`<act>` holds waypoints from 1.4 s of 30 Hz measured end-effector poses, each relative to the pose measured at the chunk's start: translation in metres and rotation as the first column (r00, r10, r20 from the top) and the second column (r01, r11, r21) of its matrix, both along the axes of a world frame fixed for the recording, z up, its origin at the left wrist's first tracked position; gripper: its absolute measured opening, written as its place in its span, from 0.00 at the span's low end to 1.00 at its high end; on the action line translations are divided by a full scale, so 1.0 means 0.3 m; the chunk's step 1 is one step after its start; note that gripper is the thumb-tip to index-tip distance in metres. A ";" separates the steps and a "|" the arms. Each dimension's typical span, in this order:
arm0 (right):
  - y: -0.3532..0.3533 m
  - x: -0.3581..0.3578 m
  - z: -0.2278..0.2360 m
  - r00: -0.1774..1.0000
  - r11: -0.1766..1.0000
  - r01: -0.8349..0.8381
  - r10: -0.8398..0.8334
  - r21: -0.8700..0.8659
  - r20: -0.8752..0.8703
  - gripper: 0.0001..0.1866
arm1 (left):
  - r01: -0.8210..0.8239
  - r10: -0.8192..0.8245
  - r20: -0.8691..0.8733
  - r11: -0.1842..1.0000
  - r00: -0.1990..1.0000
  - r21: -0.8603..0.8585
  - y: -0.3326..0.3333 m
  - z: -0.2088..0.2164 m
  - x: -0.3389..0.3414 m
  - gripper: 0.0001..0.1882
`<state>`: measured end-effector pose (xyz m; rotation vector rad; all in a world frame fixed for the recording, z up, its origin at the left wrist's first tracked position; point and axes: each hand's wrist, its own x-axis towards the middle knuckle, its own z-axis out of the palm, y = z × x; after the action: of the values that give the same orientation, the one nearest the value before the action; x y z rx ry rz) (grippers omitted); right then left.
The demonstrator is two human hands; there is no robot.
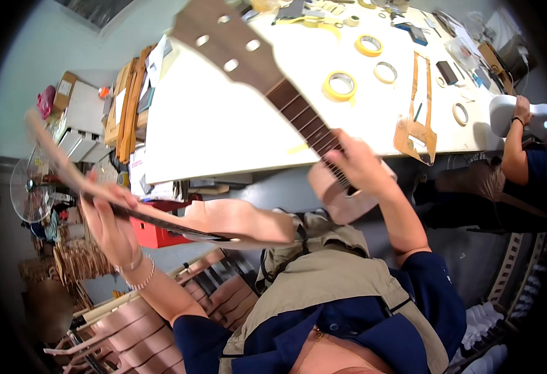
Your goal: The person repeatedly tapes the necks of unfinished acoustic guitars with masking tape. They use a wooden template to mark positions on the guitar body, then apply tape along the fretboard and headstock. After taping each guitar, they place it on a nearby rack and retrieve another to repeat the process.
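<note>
My left hand (110, 218) is closed round the neck of an unfinished pale wood ukulele (242, 219), held sideways with its body towards my front. Its headstock end points up and left and is slightly blurred. In my right hand (362, 165) is a second ukulele (300, 117), gripped by the dark fretted neck close to the body. That one's brown headstock, with several bare peg holes, slants up over the table. Its pale body hangs below my right hand, partly hidden by the hand and forearm. The two ukuleles are apart.
On the white table (223, 131) lie tape rolls (339, 86), a wooden template (416, 118) and a dark block (447, 73). At the right, another person's hand (522, 111) holds a white instrument body (503, 115). A fan (31, 184), a red box (155, 232) and stacked pale wooden parts (136, 330) are to my left.
</note>
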<state>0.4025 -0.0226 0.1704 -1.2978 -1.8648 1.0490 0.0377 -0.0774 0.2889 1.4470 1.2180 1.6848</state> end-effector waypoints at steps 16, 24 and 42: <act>0.533 0.141 -0.266 0.798 0.745 0.488 -0.592 -0.454 -0.112 0.14 | 0.163 -0.272 -0.018 0.625 0.962 -0.764 1.618 -0.989 0.006 0.24; 0.680 0.118 -0.327 0.728 0.655 0.553 -0.680 -0.515 -0.083 0.13 | 0.439 -0.313 -0.925 0.877 0.215 -0.195 1.100 -0.916 0.483 0.12; 0.994 -0.128 -0.653 0.794 0.750 0.603 -0.596 -0.273 0.118 0.23 | -0.060 -0.511 -0.753 0.810 0.415 -0.583 0.857 -0.833 0.459 0.27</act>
<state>0.3641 0.2757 -0.0256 -1.9238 -1.1663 0.9682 0.1754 0.1798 0.0390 2.0487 1.6925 0.1425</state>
